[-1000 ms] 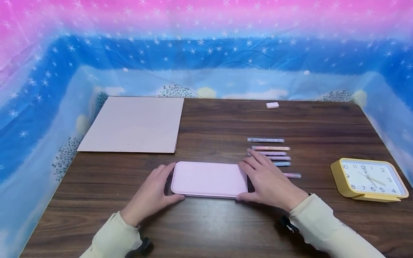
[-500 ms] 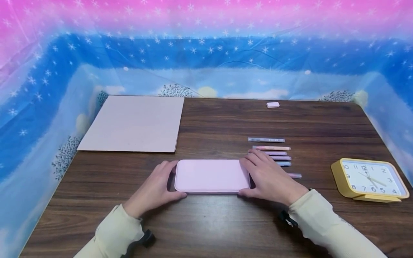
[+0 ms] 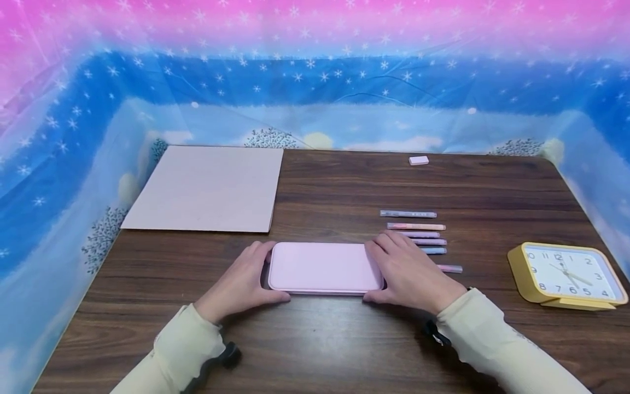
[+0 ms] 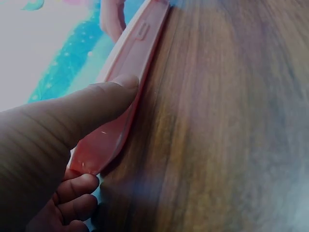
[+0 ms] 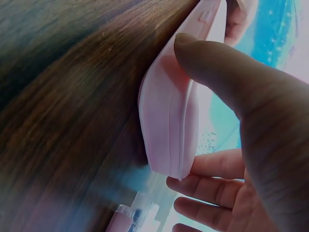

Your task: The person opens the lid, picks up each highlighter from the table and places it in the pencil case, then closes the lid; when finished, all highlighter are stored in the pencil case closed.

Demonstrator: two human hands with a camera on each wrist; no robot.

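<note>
A pale pink pencil case (image 3: 325,267) lies closed and flat on the wooden table, its long side across the view. My left hand (image 3: 243,282) grips its left end, the thumb on the near side and the fingers round the far corner. At the opposite end my right hand (image 3: 410,271) holds it the same way. In the left wrist view the thumb presses the side of the case (image 4: 137,53), near a small raised tab. The right wrist view shows the other thumb on the side of the case (image 5: 164,121), with fingertips at its corner.
Several markers, among them a grey one (image 3: 408,214) and an orange one (image 3: 415,226), lie in a column by the right hand, which partly hides some. A yellow clock (image 3: 566,273) stands right, a small eraser (image 3: 419,160) lies far back, a large pale board (image 3: 206,189) back left.
Both hands have shifted the pencil case a little to the right and away from me, mostly in the first half second. The markers, clock and board stay where they were.
</note>
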